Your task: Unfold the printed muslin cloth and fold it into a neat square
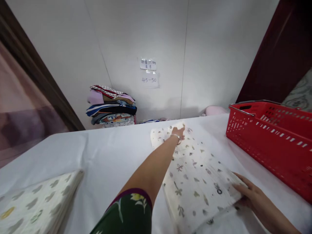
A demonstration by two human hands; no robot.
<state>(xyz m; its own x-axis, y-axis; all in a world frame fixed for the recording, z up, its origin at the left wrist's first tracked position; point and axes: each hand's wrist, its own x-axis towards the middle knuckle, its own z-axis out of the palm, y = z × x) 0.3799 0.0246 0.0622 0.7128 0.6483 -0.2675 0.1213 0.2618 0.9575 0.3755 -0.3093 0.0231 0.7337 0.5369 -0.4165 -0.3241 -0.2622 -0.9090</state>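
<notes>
A folded white cloth with small grey leaf prints [195, 172] lies lengthwise on the white table [114, 152]. My left hand [179, 132] reaches far across it and rests at its far edge with fingers flat on the fabric. A bracelet circles that wrist. My right hand [246, 191] presses on the cloth's near right corner, fingers laid flat along the edge. Neither hand lifts the cloth off the table.
A red plastic basket [270, 139] with a metal handle stands at the right. A stack of folded leaf-print cloths [36, 204] sits at the near left. A pile of folded colourful garments [110, 107] lies behind the table by the wall, under two paper notes [148, 73].
</notes>
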